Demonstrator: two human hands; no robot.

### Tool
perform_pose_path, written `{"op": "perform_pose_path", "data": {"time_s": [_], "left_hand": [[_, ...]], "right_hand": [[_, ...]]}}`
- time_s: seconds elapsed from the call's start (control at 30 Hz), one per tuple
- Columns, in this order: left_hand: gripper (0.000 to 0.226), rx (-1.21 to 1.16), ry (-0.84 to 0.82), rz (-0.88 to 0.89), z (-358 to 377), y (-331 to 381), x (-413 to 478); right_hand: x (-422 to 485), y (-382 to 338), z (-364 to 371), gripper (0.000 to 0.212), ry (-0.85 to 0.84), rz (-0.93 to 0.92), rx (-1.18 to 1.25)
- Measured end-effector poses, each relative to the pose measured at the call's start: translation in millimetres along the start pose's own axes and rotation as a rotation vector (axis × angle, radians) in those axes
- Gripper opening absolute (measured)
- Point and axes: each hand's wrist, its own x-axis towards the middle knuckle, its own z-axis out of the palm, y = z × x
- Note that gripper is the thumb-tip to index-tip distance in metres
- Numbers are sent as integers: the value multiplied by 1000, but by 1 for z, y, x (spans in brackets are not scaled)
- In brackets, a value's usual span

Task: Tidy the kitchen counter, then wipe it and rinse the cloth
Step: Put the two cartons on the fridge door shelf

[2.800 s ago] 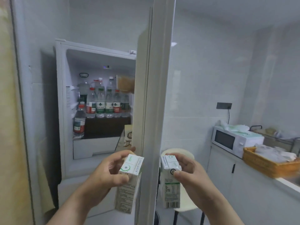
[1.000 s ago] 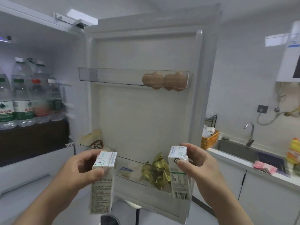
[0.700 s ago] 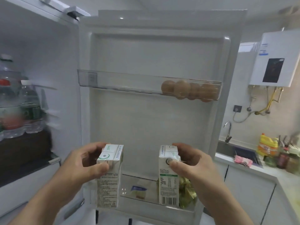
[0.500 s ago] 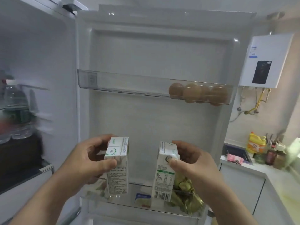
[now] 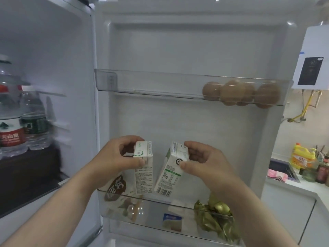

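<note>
Right now both small drink cartons hang in the air before the open fridge door (image 5: 187,56), just above the rim of its lower door shelf (image 5: 187,206). The left grip (image 5: 114,157) pinches the left carton (image 5: 143,177) near its top, thumb on the front face and fingers behind, and it hangs upright. The right grip (image 5: 204,161) holds the right carton (image 5: 169,173) at its top too. That one tilts, its foot swung close to the other carton's.

Such cartons are probably light, with stiff edges, faces that dent under a hard squeeze, and a smooth coated skin. Holding across the folded top, where the board is doubled, looks safest.

A free gap in the shelf lies between the brown-printed pouch (image 5: 115,188) and the green-gold wrapped items (image 5: 213,218).
</note>
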Motion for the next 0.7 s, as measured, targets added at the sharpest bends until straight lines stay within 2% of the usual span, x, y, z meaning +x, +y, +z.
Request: {"op": "perform_pose_path", "data": {"time_s": [0.1,0.23,0.4,0.6,0.7], "left_hand": [[46,57,-31,-48,-3,-10,6],[52,85,-92,-90,-8,-23,22],[44,144,-258,-105,-7,-39,35],[43,213,-370,-84,-11,-61,40],[45,267,-381,-86,-12,-68,39]], "right_hand": [[1,5,6,62,-3,28,-60],[4,13,11,61,2,77,-119],[14,21,21,39,-14,141,-152],[16,28,36,35,-95,184,-225],[14,31,41,42,-94,200,-236]]}}
